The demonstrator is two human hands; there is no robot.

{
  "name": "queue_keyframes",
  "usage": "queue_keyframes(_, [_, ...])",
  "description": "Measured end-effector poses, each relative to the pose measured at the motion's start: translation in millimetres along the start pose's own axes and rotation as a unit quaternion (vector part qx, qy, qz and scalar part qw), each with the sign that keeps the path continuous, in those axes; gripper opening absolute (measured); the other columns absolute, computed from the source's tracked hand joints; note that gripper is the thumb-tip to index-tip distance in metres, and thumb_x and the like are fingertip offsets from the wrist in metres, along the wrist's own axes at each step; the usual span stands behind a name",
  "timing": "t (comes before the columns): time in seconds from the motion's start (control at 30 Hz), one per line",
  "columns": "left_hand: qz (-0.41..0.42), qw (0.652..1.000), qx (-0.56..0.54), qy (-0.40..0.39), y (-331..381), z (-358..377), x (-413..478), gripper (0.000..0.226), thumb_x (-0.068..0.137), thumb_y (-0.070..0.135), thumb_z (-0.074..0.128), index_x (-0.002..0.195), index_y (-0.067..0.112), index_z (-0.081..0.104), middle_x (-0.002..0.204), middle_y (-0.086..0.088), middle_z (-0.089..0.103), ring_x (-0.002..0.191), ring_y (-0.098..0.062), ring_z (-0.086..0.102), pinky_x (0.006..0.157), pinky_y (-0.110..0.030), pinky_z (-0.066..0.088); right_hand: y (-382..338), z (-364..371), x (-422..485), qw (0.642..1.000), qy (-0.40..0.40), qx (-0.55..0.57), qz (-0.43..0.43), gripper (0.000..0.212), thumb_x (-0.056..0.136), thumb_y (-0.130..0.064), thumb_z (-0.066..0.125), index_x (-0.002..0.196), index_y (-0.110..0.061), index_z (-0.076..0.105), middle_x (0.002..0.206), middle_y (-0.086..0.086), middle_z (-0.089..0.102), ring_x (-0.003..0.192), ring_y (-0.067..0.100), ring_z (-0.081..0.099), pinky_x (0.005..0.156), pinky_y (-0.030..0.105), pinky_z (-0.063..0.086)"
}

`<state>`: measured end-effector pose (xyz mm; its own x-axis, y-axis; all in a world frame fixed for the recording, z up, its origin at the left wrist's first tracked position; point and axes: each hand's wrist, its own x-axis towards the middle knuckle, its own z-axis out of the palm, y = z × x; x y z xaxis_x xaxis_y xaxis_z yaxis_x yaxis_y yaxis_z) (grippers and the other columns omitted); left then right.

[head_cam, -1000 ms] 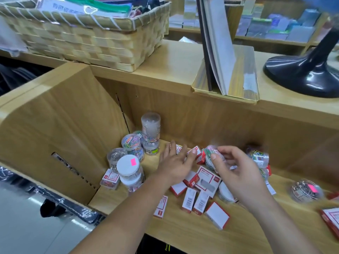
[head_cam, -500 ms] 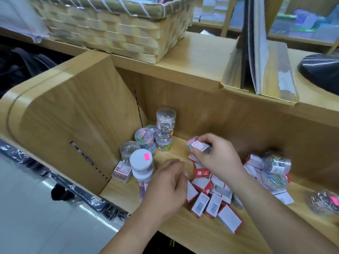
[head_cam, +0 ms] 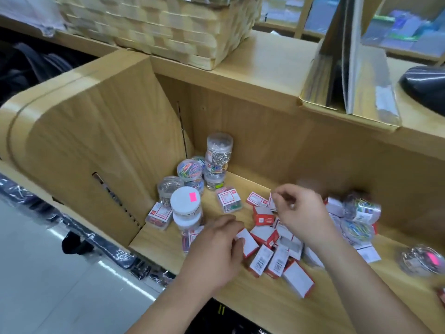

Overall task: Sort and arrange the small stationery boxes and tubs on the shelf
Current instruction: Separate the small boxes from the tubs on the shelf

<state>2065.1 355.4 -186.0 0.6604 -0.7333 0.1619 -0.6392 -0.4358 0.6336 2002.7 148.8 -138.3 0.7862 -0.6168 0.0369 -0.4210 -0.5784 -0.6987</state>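
Several small red-and-white boxes (head_cam: 264, 235) lie jumbled on the wooden shelf (head_cam: 260, 307). My left hand (head_cam: 214, 249) curls over one red-and-white box (head_cam: 248, 243) at the pile's left edge and grips it. My right hand (head_cam: 298, 213) hovers above the pile with bent fingers and holds nothing. A small clear box of coloured clips (head_cam: 229, 201) lies flat just left of it. In the back left corner stand clear tubs (head_cam: 219, 150), a tub of coloured clips (head_cam: 189, 169) and a white-lidded tub (head_cam: 185, 201). More tubs (head_cam: 361, 209) lie on their sides at the right.
Another flat clear box (head_cam: 159, 215) leans by the shelf's left side wall (head_cam: 96, 141). A lone clear tub (head_cam: 421, 260) lies at the far right. On the top ledge sit a woven basket (head_cam: 168, 32), an acrylic stand (head_cam: 349, 97) and a black base (head_cam: 426, 85).
My right hand set the small clear box down near the tubs, let go and drew back right over the pile. My left hand stayed at the pile's left edge.
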Motion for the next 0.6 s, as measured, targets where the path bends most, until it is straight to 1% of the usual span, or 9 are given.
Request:
queue_keyframes(0.1, [0.032, 0.999, -0.005, -0.014, 10.7, -0.5, 24.9, 0.031, 0.092, 0.021, 0.047, 0.116, 0.025, 0.065, 0.125, 0.005, 0.062, 0.112, -0.021, 0.060, 0.087, -0.036, 0.054, 11.9, -7.1, -22.0, 0.999, -0.032, 0.000, -0.002, 0.010, 0.093, -0.024, 0.066, 0.096, -0.028, 0.074, 0.085, -0.014, 0.074, 0.083, 0.006, 0.068, 0.079, 0.040, 0.057])
queue_keyframes(0.17, [0.043, 0.999, 0.029, 0.009, 13.4, -2.1, 53.3, 0.030, 0.093, 0.020, 0.049, 0.116, 0.022, 0.067, 0.126, 0.003, 0.063, 0.112, -0.025, 0.060, 0.085, -0.039, 0.055, 15.4, -8.1, -31.9, 0.999, -0.034, 0.027, -0.012, 0.012, 0.094, -0.024, 0.066, 0.101, -0.030, 0.074, 0.090, -0.022, 0.073, 0.087, -0.002, 0.068, 0.081, 0.037, 0.058])
queue_keyframes(0.2, [0.042, 0.998, 0.052, 0.010, 15.4, -3.2, 69.5, 0.029, 0.095, 0.023, 0.052, 0.119, 0.021, 0.068, 0.128, 0.002, 0.064, 0.114, -0.026, 0.060, 0.087, -0.039, 0.054, 16.6, -10.0, -35.1, 0.999, -0.013, 0.041, -0.014, 0.011, 0.094, -0.026, 0.066, 0.100, -0.031, 0.074, 0.091, -0.025, 0.072, 0.088, -0.004, 0.067, 0.080, 0.035, 0.057])
queue_keyframes(0.23, [0.038, 0.997, 0.071, -0.007, 15.4, -2.5, 86.5, 0.030, 0.096, 0.026, 0.054, 0.123, 0.022, 0.067, 0.129, 0.002, 0.064, 0.116, -0.026, 0.059, 0.090, -0.038, 0.053, 18.3, -13.2, -37.2, 0.999, 0.018, 0.047, -0.014, 0.009, 0.094, -0.029, 0.066, 0.098, -0.031, 0.074, 0.091, -0.026, 0.071, 0.088, -0.003, 0.067, 0.079, 0.034, 0.057])
queue_keyframes(0.3, [0.022, 0.990, 0.108, -0.089, 14.6, 0.8, 114.9, 0.033, 0.098, 0.025, 0.054, 0.129, 0.028, 0.065, 0.133, 0.002, 0.064, 0.119, -0.025, 0.059, 0.093, -0.036, 0.052, 26.3, -20.5, -40.3, 0.997, 0.072, 0.031, 0.003, 0.013, 0.093, -0.039, 0.063, 0.097, -0.031, 0.072, 0.094, -0.022, 0.071, 0.087, 0.002, 0.067, 0.078, 0.037, 0.056])
queue_keyframes(0.37, [0.014, 0.976, 0.134, -0.171, 10.7, 6.8, 130.2, 0.037, 0.095, 0.024, 0.059, 0.129, 0.038, 0.065, 0.131, 0.007, 0.066, 0.119, -0.022, 0.060, 0.092, -0.033, 0.052, 37.7, -28.8, -45.3, 0.996, 0.086, 0.000, 0.019, 0.022, 0.092, -0.046, 0.061, 0.103, -0.030, 0.072, 0.098, -0.020, 0.071, 0.088, 0.006, 0.066, 0.078, 0.039, 0.056])
queue_keyframes(0.47, [0.049, 0.966, 0.170, -0.190, 1.1, 13.5, 135.4, 0.041, 0.087, 0.026, 0.068, 0.123, 0.047, 0.066, 0.123, 0.015, 0.070, 0.113, -0.016, 0.063, 0.093, -0.036, 0.052, 49.4, -35.0, -54.8, 0.996, 0.086, 0.019, 0.022, 0.013, 0.091, -0.034, 0.069, 0.103, -0.030, 0.073, 0.101, -0.017, 0.072, 0.084, 0.004, 0.068, 0.076, 0.037, 0.057])
queue_keyframes(0.53, [0.070, 0.966, 0.180, -0.174, -4.1, 16.3, 135.0, 0.039, 0.085, 0.023, 0.070, 0.119, 0.043, 0.070, 0.117, 0.013, 0.071, 0.109, -0.016, 0.063, 0.091, -0.039, 0.052, 52.6, -36.7, -63.3, 0.994, 0.098, 0.045, 0.021, 0.012, 0.090, -0.024, 0.073, 0.099, -0.032, 0.073, 0.097, -0.015, 0.072, 0.083, 0.004, 0.068, 0.074, 0.030, 0.056])
queue_keyframes(0.6, [0.072, 0.968, 0.190, -0.146, -4.9, 16.0, 133.6, 0.030, 0.086, 0.022, 0.068, 0.114, 0.034, 0.072, 0.109, 0.006, 0.071, 0.104, -0.021, 0.063, 0.086, -0.038, 0.051, 51.8, -44.0, -73.1, 0.985, 0.163, 0.054, 0.015, 0.014, 0.088, -0.019, 0.075, 0.098, -0.028, 0.072, 0.094, -0.015, 0.070, 0.085, 0.006, 0.067, 0.074, 0.032, 0.056])
